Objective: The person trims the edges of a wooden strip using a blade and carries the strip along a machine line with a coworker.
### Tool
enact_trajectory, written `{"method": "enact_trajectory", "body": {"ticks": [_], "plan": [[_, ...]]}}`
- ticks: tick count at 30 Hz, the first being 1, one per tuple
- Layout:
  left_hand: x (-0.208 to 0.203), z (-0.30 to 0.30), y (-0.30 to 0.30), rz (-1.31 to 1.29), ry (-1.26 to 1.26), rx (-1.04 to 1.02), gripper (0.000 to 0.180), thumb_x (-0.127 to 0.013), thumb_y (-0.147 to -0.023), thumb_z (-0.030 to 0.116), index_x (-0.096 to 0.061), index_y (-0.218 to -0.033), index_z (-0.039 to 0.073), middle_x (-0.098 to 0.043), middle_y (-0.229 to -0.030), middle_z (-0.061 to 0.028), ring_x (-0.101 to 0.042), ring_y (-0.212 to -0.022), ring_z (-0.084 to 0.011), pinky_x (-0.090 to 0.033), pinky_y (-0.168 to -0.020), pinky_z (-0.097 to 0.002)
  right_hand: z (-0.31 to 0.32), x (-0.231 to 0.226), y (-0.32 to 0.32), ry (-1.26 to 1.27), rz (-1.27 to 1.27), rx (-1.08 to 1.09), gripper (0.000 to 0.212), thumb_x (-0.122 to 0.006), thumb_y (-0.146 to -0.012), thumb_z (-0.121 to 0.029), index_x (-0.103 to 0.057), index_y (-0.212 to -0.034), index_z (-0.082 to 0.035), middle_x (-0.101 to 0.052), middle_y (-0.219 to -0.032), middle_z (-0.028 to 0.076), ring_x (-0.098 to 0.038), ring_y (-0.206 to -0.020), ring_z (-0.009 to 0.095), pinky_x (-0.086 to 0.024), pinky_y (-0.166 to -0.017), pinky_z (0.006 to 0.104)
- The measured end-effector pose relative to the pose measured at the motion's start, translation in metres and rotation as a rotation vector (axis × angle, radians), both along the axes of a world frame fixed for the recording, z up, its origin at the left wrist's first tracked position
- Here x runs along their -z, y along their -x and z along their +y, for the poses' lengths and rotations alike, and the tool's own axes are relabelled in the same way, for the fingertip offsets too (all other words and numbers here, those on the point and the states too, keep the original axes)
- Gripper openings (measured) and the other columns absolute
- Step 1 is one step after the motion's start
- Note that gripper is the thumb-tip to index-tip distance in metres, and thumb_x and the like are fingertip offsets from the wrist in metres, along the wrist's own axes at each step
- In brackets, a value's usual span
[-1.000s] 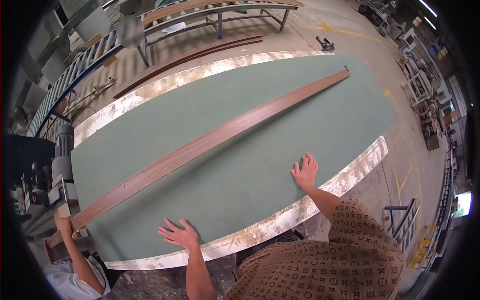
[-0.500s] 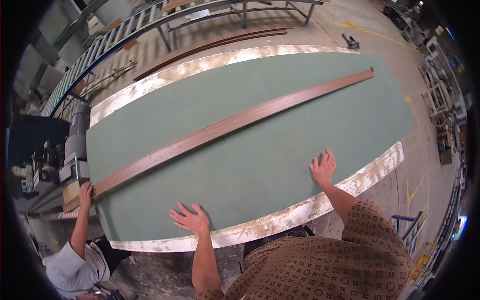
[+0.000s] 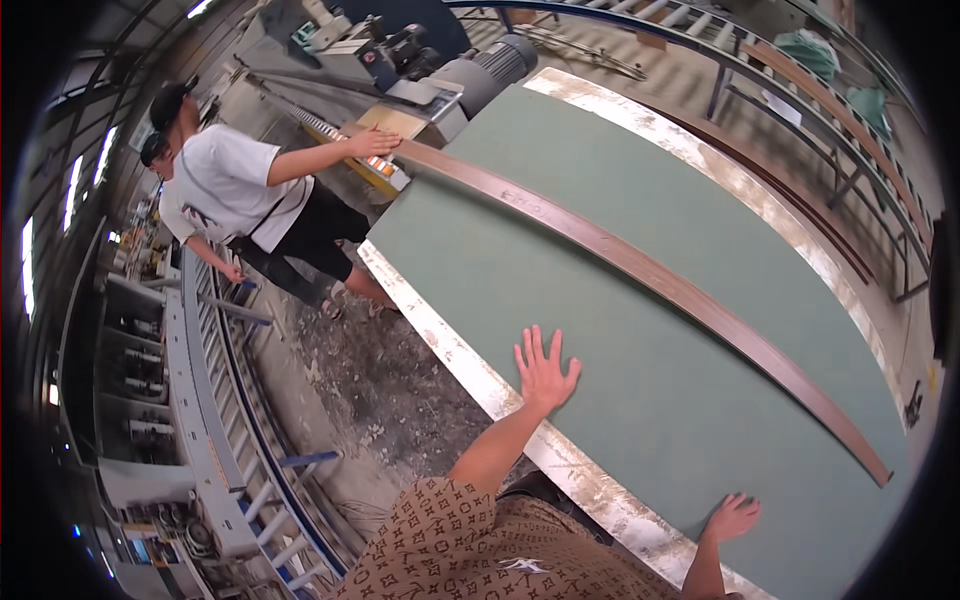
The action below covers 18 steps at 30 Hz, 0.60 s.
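Note:
My left hand (image 3: pixel 545 372) lies palm-down on the green tabletop (image 3: pixel 480 270), its fingers spread and holding nothing. Lower right, my right hand (image 3: pixel 735 517) rests on the same surface near the white, worn table edge, fingers stretched out and empty. Beyond both hands, a long brown wood-grained plank (image 3: pixel 620 250) runs diagonally across the table, apart from my fingers. At the plank's far left end, a co-worker's hand (image 3: pixel 375 143) presses on it beside a machine.
The machine's grey motor (image 3: pixel 500 70) stands at the table's far end. A co-worker in a white shirt (image 3: pixel 225 170) is there, with another person partly hidden behind. Roller conveyors stand along the left (image 3: pixel 235 375) and the upper right (image 3: pixel 690 25). Long brown strips (image 3: pixel 800 195) lie beyond the table.
My view has swung left, bringing the co-worker and the left conveyor into fuller sight. Both my hands still rest on the tabletop, and the plank still lies across it.

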<state>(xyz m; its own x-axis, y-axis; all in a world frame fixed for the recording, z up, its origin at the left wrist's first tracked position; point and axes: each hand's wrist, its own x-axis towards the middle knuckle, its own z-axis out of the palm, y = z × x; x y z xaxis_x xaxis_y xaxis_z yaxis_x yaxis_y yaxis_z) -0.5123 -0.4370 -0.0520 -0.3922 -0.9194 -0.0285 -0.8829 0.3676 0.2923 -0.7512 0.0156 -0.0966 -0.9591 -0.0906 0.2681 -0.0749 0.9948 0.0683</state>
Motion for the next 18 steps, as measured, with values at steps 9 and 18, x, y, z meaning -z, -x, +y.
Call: {"method": "enact_trajectory", "body": {"ticks": [9,18], "plan": [[0.005,-0.001,0.009,0.029,0.034,0.009,0.07,-0.048,-0.089,0.048,-0.033,-0.147,0.013,-0.016,-0.154,-0.0258,-0.007,-0.146,-0.0382,-0.002,-0.116,-0.0554,0.009,0.011,0.011,-0.055,-0.028,0.08,0.05,-0.041,-0.099,-0.048,-0.052,-0.126,-0.008,-0.047,-0.137,0.008,-0.049,-0.121,0.028,-0.041,-0.097,0.0418],[0.005,-0.002,0.007,0.042,0.036,0.017,0.07,-0.048,-0.089,0.047,-0.033,-0.147,0.012,-0.016,-0.154,-0.0262,-0.006,-0.145,-0.0387,-0.002,-0.116,-0.0553,0.006,0.007,0.009,-0.036,-0.027,0.074,0.05,-0.041,-0.099,-0.048,-0.05,-0.128,-0.008,-0.045,-0.139,0.008,-0.047,-0.124,0.028,-0.04,-0.097,0.0441]]}}
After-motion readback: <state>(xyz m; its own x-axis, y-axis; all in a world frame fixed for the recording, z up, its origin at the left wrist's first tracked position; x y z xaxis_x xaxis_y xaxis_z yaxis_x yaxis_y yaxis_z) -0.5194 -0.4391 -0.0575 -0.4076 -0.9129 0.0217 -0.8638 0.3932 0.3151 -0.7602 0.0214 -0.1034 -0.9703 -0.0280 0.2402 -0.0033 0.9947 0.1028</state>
